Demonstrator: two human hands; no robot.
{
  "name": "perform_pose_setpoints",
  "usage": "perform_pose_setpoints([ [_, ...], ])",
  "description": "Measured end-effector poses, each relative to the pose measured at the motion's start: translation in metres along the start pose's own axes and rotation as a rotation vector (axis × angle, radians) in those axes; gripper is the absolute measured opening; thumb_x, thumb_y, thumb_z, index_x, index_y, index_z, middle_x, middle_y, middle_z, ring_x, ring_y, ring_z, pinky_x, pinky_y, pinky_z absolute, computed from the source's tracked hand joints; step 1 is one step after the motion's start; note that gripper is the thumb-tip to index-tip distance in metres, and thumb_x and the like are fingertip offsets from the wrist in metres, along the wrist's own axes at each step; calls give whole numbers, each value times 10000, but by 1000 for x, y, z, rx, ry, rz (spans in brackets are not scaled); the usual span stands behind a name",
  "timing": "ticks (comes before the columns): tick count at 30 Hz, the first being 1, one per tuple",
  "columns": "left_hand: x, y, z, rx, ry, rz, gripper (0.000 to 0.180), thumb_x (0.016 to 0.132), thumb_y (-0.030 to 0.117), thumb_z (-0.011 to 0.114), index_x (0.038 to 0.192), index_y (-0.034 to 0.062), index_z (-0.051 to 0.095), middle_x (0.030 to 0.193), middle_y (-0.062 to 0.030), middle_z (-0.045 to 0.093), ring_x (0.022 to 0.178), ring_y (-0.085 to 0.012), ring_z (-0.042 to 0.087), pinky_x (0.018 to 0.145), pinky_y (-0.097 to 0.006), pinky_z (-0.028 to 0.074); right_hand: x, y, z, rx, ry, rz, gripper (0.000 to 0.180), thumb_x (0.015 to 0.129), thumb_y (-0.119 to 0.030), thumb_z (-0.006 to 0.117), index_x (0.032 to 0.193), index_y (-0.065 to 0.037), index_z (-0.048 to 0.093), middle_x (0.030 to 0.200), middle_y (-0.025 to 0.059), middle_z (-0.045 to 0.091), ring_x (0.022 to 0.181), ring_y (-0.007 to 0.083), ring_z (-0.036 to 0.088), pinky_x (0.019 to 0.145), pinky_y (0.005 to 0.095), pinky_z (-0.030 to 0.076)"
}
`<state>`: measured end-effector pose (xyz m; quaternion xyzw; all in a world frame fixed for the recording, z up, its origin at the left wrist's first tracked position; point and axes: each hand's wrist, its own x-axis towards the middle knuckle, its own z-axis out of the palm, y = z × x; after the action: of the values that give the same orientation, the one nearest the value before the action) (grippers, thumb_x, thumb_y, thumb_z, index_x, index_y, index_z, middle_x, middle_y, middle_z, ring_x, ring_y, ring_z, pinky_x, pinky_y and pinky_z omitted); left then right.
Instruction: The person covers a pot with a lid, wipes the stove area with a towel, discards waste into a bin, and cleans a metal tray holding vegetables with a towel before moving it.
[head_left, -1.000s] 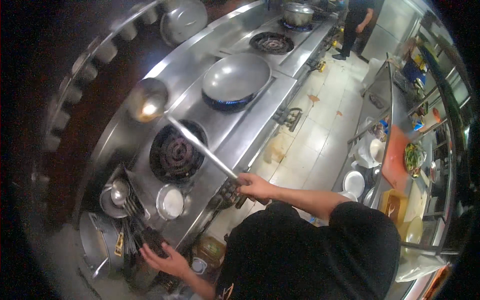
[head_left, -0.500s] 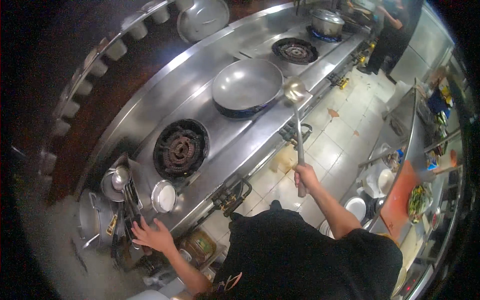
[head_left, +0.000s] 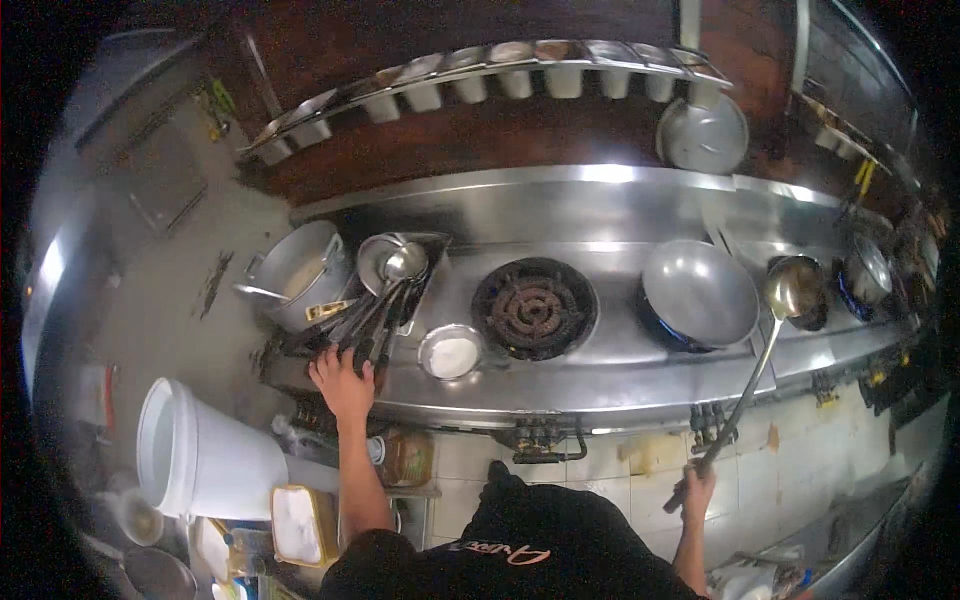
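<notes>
In my right hand (head_left: 697, 492) is the dark grip of a long ladle (head_left: 798, 288). The ladle's metal bowl points away from me, to the right of a large wok (head_left: 700, 293) on the range. My left hand (head_left: 342, 387) has its fingers apart over the dark handles (head_left: 372, 325) of several utensils. Whether the fingertips touch the handles I cannot make out. Those utensils rest in a metal container, where a shiny ladle bowl (head_left: 405, 262) shows. Beside them is a small round pan of white contents (head_left: 450, 355).
A bare burner (head_left: 535, 308) lies between the small pan and the wok. At the left stands a deep pot (head_left: 300, 265). A white bucket (head_left: 190, 450) and a tub of white contents (head_left: 300, 525) are at lower left. Metal containers (head_left: 515, 75) line a rail behind the range.
My view has swung left, so the range now runs straight across. My left hand has come over the utensil handles. The ladle stays in my right hand.
</notes>
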<state>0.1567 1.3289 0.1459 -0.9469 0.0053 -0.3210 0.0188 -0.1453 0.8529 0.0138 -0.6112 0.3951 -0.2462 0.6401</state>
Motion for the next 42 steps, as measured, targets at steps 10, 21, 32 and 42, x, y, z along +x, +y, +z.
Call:
perform_pose_setpoints([
  [10,35,-10,-36,-145,-485,-37,669,586,430,689,1158,146,493,1230,-133,421,1113,-331,411,935,-440,314,71,-101,56,-258,1,-451,126,814,-77,542,908,1,511,664,2,520,580,79,483,512,204,401],
  [21,78,-64,0,-662,-903,351,736,623,412,692,1242,139,405,1274,-156,366,1140,-325,397,954,-383,329,24,-449,380,-877,54,-1533,264,787,-146,531,1041,-73,529,880,173,558,799,354,539,687,397,431],
  [32,240,-190,-16,-908,-287,-41,501,728,304,642,1125,29,509,1065,-151,565,964,-236,544,832,-332,422,-51,-565,630,-1499,183,-1755,205,786,-219,477,865,-91,616,870,133,614,829,292,602,696,408,495],
  [42,506,-325,60,-892,178,-354,435,759,406,593,923,4,594,737,-96,599,636,-176,566,593,-295,439,-98,-610,689,-1928,104,-1647,286,784,-331,499,923,-100,595,998,134,566,948,297,526,760,405,460],
])
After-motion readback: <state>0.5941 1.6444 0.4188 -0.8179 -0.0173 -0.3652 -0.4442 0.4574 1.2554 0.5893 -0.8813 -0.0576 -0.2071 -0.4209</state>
